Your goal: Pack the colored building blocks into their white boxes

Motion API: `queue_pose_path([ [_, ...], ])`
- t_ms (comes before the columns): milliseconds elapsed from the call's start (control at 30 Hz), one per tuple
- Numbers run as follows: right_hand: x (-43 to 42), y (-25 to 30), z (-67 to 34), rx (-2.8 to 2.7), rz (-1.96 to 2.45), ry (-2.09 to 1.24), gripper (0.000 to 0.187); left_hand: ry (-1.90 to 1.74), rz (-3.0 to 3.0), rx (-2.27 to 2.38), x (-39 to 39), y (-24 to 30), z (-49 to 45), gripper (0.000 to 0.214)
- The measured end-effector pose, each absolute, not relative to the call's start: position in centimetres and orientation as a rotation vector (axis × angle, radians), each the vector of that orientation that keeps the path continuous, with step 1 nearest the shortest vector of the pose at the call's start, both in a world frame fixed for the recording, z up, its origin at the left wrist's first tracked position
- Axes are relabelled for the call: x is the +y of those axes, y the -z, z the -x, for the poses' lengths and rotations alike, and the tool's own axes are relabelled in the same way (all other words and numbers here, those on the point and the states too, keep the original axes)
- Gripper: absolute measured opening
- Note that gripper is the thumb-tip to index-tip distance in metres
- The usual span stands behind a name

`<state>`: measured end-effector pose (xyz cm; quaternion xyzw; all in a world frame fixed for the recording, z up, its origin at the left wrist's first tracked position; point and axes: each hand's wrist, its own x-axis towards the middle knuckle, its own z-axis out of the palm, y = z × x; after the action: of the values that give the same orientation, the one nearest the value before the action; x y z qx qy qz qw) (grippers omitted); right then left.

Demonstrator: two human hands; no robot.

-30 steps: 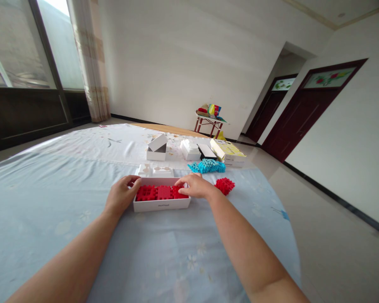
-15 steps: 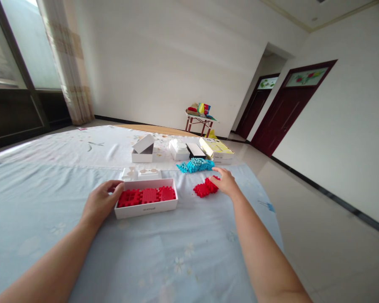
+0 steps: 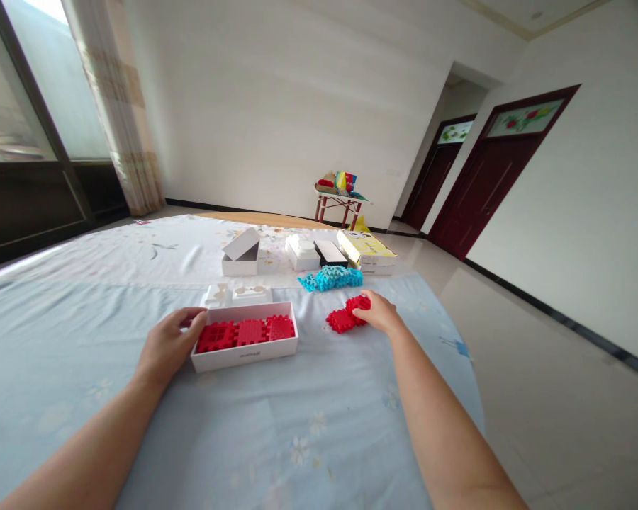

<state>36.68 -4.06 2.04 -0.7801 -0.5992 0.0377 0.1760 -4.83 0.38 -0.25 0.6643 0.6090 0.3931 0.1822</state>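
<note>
Left hand (image 3: 162, 343) clasps white oblong cardboard box (image 3: 273, 349) steadily. Right of it, right hand (image 3: 381, 312) seemingly pinches red notched plastic pieces (image 3: 342, 320); favour edges.

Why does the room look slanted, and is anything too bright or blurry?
All in the head view: doors lean, probably from a tilted, wide-angle lens; the window is washed out toward its top; the floor shines; lettering on the near white box is too soft to read.
</note>
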Motion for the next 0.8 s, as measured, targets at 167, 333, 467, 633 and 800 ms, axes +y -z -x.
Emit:
queue_pose_path([
  [167, -4.1, -2.1, -36.4, -1.702, 2.21, -0.119, 0.062, -1.123, -1.89, 1.725, 0.7, 0.8, 5.0, 0.038],
  [333, -4.1, -2.0, -36.4, -1.689, 2.21, -0.126, 0.059, -1.139, -1.888, 1.729, 0.8, 0.9, 4.9, 0.037],
  [467, -4.1, -1.9, -36.6, -1.664, 2.188, -0.118, 0.06, -1.15, -1.876, 1.724, 0.6, 0.7, 4.8, 0.038],
  [633, -4.4, -3.1, -36.1, -1.615, 2.011, -0.044, 0.061, -1.172, -1.883, 1.704, 0.5, 0.7, 4.7, 0.039],
  [800, -5.7, -5.4, -32.6, -1.791, 1.676, -0.079, 0.063, -1.188, -1.869, 1.7, 0.5, 0.6, 4.6, 0.039],
])
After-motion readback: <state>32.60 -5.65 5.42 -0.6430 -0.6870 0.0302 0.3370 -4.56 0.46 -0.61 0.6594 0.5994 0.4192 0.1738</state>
